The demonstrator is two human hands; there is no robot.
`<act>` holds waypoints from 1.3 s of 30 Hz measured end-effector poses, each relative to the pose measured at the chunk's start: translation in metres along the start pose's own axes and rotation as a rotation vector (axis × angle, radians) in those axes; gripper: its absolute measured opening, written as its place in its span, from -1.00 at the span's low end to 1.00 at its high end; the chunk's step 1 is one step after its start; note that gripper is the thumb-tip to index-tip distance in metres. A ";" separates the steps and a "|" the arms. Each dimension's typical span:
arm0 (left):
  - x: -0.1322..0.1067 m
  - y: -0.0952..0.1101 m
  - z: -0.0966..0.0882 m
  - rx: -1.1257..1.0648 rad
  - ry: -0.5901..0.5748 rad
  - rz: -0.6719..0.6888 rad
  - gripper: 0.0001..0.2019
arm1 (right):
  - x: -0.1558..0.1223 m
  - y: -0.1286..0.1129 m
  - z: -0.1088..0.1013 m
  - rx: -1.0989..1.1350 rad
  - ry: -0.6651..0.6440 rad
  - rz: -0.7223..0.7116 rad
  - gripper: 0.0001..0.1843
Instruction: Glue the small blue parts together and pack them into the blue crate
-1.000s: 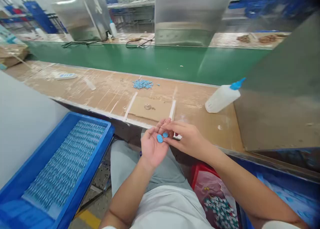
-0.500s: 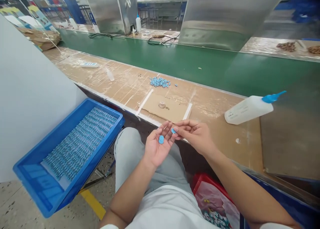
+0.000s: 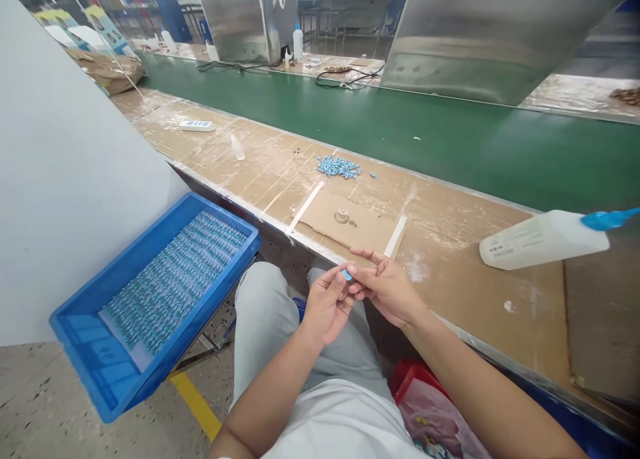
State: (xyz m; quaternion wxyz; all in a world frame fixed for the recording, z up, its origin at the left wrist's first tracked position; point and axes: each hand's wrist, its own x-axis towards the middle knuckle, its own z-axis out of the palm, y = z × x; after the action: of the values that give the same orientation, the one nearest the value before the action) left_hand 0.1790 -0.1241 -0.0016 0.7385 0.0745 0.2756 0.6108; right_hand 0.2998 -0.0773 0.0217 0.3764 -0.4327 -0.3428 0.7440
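Head view: left hand (image 3: 325, 309), palm-up earlier, now curls in, pinching the blue disc (image 3: 347, 275) at frame centre; right hand (image 3: 393, 292) pinches it too. Both now seem to work one spot; fingers hide the second disc. Blue pile (image 3: 339, 167) upper centre, bottle (image 3: 543, 241) right, tray (image 3: 113, 359) lower left.

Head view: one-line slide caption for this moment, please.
Bare left hand and bare right hand meet at a small blue piece beside a brown workbench.

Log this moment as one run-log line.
left hand, right hand: together holding small blue piece; blue pile: on bench, beyond cardboard pad; white bottle: on bench
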 end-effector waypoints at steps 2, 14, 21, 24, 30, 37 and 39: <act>0.002 -0.001 -0.003 -0.008 0.004 0.015 -0.71 | 0.006 0.006 0.003 0.039 0.032 -0.005 -0.31; 0.016 -0.001 -0.016 -0.019 0.028 0.081 -0.74 | 0.017 0.017 0.009 0.011 0.025 -0.060 -0.49; 0.023 0.008 -0.032 -0.053 -0.016 0.052 -0.75 | 0.034 -0.006 0.011 -0.266 -0.139 0.089 -0.35; 0.030 0.017 -0.036 -0.094 0.038 0.115 -0.80 | 0.060 -0.038 -0.003 -0.576 0.010 -0.124 -0.52; 0.035 0.035 -0.053 -0.081 0.122 0.182 -0.72 | 0.201 -0.102 -0.090 -1.143 0.604 -0.686 -0.62; 0.031 0.043 -0.067 -0.098 0.281 0.151 -0.68 | 0.289 -0.116 -0.147 -1.608 0.540 -0.346 -0.61; 0.030 0.044 -0.069 -0.102 0.314 0.143 -0.69 | 0.295 -0.118 -0.149 -1.640 0.493 -0.298 -0.66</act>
State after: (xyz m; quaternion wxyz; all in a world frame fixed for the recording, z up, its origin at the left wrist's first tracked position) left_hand 0.1101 -0.1006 -0.0496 0.6440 -0.0399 0.3500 0.6791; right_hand 0.3642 0.2596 -0.0516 0.1026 -0.6667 -0.7327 0.0902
